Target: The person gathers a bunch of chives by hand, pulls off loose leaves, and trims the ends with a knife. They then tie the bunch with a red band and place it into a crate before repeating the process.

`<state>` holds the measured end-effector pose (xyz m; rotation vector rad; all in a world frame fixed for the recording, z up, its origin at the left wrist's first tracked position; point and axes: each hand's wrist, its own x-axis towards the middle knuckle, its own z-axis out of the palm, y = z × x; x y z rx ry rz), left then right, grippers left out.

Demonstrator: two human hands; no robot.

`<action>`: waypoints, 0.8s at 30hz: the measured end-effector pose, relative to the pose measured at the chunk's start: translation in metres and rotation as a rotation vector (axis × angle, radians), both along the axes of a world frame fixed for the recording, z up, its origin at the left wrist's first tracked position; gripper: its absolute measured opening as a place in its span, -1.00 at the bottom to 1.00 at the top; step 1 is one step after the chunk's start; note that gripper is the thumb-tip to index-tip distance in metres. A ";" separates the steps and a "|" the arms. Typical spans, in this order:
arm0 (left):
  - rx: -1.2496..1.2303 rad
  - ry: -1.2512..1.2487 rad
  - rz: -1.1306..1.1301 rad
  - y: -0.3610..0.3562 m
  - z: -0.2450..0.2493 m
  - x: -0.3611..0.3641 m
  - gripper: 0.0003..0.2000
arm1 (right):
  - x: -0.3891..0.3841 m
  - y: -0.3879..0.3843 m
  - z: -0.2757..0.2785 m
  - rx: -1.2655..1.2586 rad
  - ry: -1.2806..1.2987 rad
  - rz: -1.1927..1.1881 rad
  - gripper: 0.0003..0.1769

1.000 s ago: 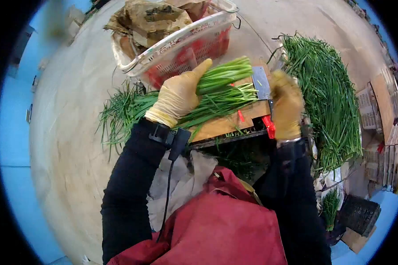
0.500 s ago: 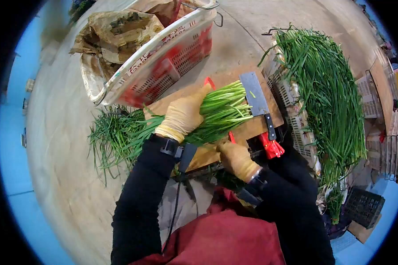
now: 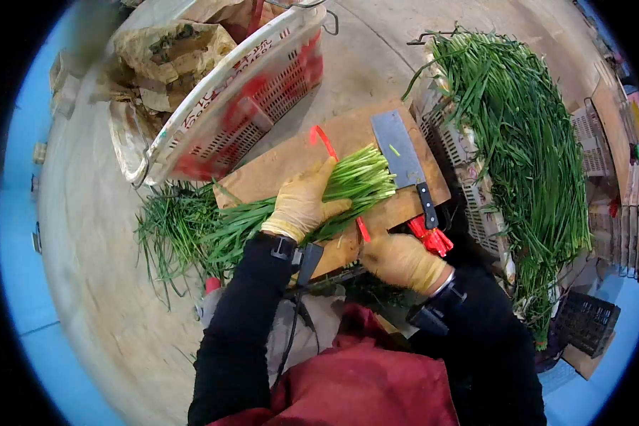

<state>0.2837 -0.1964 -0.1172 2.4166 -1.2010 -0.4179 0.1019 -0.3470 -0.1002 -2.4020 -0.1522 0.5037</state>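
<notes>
Across the wooden worktop [image 3: 266, 169], a bundle of greens [image 3: 362, 172] lies under my gloved left hand [image 3: 299, 202], its pale ends pointing toward the knife [image 3: 399, 149] and its leaves trailing away to the left, past the worktop's edge. I judge the bundle light for its bulk. The pale stalks look fairly firm and crisp, while the leaves are limp and would bend or bruise under a hard squeeze. They may be damp and slick, so single stalks could slide out of a loose hold. The best place to take hold seems to be around the stalks, a little behind the pale ends, with a wide, even grip.

My left hand is about there, curved over the top, partly closed on the bundle, thumb on the near side and fingers reaching over the far side; how hard it presses I cannot tell. A red strip [image 3: 324, 140] shows on both sides of the bundle and seems to pass beneath it. My right hand [image 3: 405, 261] is nearer my body, apart from the bundle, its fingers curled nearly closed and apparently pinching the strip's near end. Spare red strips [image 3: 432, 236] lie just beyond it, by the knife's handle.
</notes>
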 end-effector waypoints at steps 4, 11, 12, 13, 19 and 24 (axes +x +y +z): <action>-0.132 -0.042 0.141 -0.002 -0.024 -0.008 -0.34 | 0.021 -0.032 -0.008 0.087 -0.054 -0.467 -0.73; -0.165 -0.225 0.152 -0.003 -0.036 -0.016 -0.37 | 0.041 -0.045 -0.077 0.255 -0.062 -0.832 -0.59; -0.143 -0.207 0.158 -0.003 -0.034 -0.016 -0.36 | 0.045 -0.045 -0.074 0.342 -0.001 -0.846 -0.60; -0.120 -0.190 0.163 -0.004 -0.032 -0.017 -0.35 | 0.051 -0.046 -0.072 0.429 0.061 -0.860 -0.62; -0.098 -0.173 0.165 -0.004 -0.030 -0.019 -0.32 | 0.058 -0.038 -0.061 0.716 0.216 -1.021 -0.73; -0.088 -0.173 0.122 -0.002 -0.021 -0.016 -0.24 | 0.061 -0.037 -0.049 0.844 0.255 -1.125 -0.84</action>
